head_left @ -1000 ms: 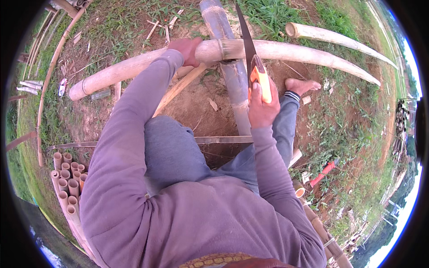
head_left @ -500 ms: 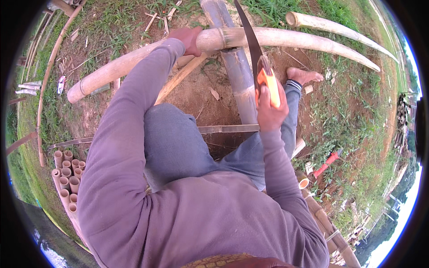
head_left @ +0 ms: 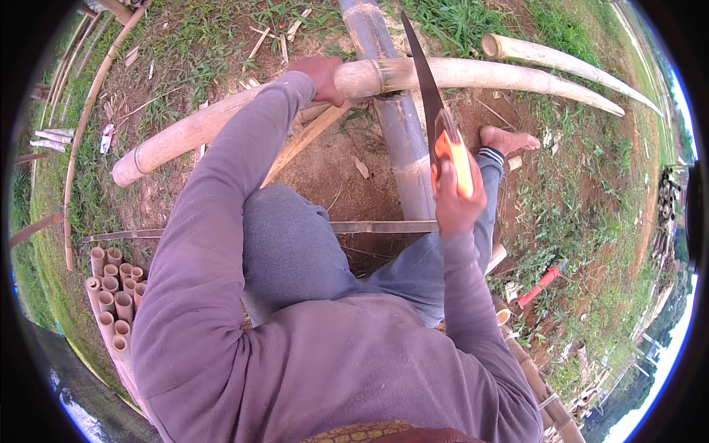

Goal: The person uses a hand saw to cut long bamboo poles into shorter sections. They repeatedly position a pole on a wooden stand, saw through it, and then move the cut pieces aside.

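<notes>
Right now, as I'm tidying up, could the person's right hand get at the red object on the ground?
Probably not without letting go first: the right hand is gripping a saw. Otherwise, the red object lies uncovered on the ground to the right.

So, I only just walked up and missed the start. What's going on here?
A person has an orange-handled saw in the right grip, while the left grip lies over a pale bamboo pole. The blade passes across the pole in this view; whether it touches the bamboo is hard to tell. The pole crosses over a darker bamboo length. Short bamboo tubes are clustered at the person's left.
</notes>
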A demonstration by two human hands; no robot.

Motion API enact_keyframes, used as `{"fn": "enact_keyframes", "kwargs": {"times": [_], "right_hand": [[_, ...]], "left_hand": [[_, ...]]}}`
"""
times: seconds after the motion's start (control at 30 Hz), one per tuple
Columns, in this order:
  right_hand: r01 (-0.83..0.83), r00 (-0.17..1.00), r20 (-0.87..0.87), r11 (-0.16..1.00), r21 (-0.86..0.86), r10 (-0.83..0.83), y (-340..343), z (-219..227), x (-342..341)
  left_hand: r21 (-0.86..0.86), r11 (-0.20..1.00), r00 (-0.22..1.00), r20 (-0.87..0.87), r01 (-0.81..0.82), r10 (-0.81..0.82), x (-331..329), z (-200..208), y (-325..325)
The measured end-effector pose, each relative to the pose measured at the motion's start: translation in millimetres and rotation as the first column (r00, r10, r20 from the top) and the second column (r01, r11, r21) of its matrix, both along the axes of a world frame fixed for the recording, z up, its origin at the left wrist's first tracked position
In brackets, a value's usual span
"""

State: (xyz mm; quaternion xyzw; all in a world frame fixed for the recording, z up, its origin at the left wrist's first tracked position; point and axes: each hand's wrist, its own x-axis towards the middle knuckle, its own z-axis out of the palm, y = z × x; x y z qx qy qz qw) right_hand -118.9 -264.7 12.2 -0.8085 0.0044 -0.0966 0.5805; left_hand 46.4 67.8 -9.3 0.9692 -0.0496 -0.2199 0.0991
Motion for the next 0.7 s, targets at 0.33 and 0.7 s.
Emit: {"fn": "enact_keyframes", "kwargs": {"times": [0.33,0.7], "right_hand": [[0.009,0.999,-0.035,0.992,0.125,-0.005,10,-12,91],[-0.093,0.992,-0.067,0.984,0.152,0.104,13,-5,105]], "left_hand": [[-0.053,0.999,1.000,0.008,-0.012,0.012,-4,-10,-18],[0.075,0.997,0.981,0.194,0.002,-0.016,-24,-14,-34]]}}
